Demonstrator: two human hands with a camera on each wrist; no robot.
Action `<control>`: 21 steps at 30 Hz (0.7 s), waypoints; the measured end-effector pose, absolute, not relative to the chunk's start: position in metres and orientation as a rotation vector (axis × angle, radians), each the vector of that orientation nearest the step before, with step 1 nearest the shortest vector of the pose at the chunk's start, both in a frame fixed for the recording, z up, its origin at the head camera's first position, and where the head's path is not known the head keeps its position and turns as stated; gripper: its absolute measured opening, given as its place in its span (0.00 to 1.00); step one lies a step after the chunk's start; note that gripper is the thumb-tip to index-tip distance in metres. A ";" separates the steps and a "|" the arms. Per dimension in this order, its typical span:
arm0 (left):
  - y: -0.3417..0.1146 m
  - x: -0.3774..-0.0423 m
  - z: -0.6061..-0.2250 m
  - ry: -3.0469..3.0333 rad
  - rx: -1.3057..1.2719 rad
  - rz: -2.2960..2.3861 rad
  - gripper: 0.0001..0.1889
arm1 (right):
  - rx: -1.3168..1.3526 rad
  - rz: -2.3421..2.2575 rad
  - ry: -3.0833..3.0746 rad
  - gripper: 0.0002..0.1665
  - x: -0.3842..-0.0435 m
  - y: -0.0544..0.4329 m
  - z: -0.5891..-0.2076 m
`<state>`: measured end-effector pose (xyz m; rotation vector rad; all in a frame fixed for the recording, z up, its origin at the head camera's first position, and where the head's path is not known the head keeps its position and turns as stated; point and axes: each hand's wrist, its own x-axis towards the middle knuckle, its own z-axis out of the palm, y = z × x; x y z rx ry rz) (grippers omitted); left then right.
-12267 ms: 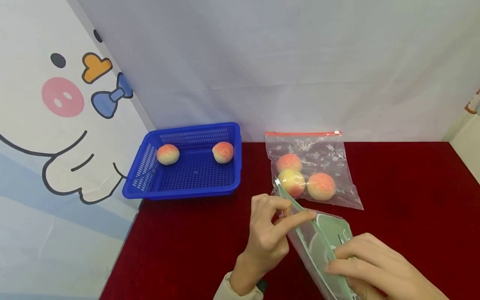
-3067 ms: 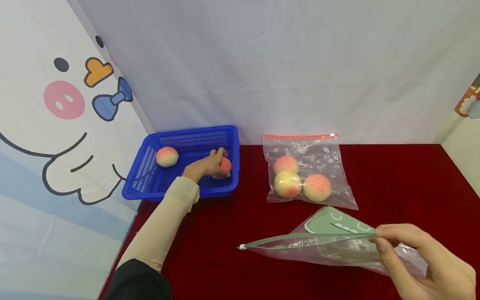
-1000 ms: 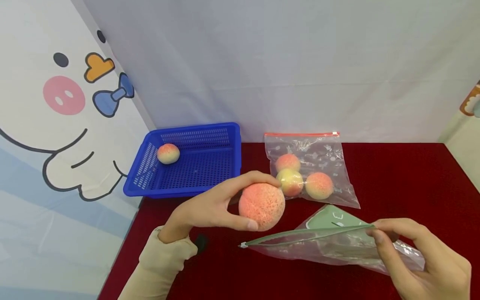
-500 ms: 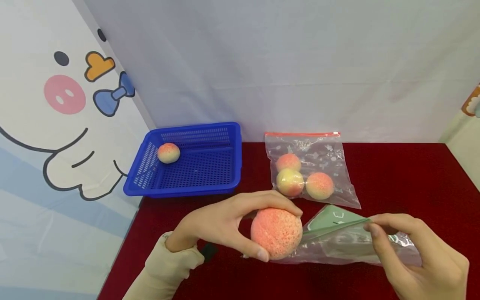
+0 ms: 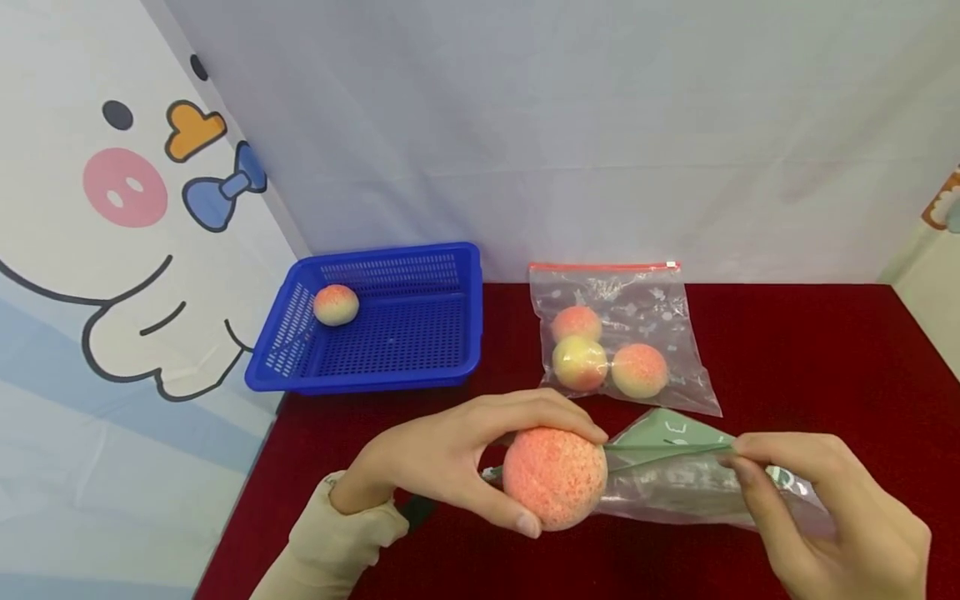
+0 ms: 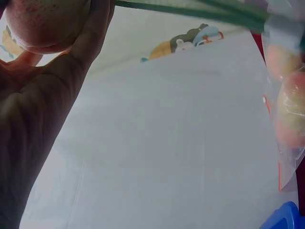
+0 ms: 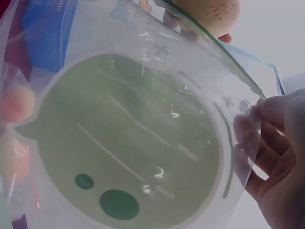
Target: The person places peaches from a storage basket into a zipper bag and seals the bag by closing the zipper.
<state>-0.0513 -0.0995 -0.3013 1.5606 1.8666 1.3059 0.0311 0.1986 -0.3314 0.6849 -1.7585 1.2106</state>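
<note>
My left hand (image 5: 465, 450) grips a pink-and-cream peach (image 5: 555, 479), thumb below and fingers over the top, right at the mouth of a zip bag (image 5: 675, 492) with a green top strip. The peach hides part of that mouth and covers the strip's left half. My right hand (image 5: 840, 500) pinches the bag's right top corner between thumb and fingers. In the right wrist view the clear bag (image 7: 128, 133) hangs with a green printed shape, and the peach (image 7: 209, 14) shows beyond its green edge. The left wrist view catches the peach (image 6: 47, 24) in the fingers.
Behind, a clear zip bag (image 5: 652, 308) with a red strip lies on the dark red cloth (image 5: 810, 358), holding three peaches (image 5: 639, 371). At left stands a blue basket (image 5: 390, 386) with one peach (image 5: 336, 305) in it. A pale curtain (image 5: 562, 142) closes off the back.
Earlier both hands handled the green-strip bag. Then my left hand took the peach from the basket's right side and carried it right and nearer to the bag's mouth. My right hand kept hold of the corner.
</note>
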 end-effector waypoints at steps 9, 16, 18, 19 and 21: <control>-0.101 -0.051 -0.308 1.866 1.465 1.331 0.37 | 0.796 1.283 -1.593 0.12 0.029 0.193 -0.339; -0.097 -0.048 -0.319 1.656 1.304 1.453 0.35 | 0.742 1.240 -1.604 0.19 0.026 0.182 -0.326; -0.095 -0.046 -0.323 1.589 1.257 1.489 0.35 | 0.731 1.203 -1.630 0.22 0.027 0.183 -0.326; -0.094 -0.044 -0.324 1.573 1.239 1.500 0.36 | 0.733 1.204 -1.627 0.21 0.026 0.183 -0.326; -0.092 -0.042 -0.327 1.529 1.192 1.528 0.38 | 0.747 1.218 -1.607 0.21 0.026 0.182 -0.326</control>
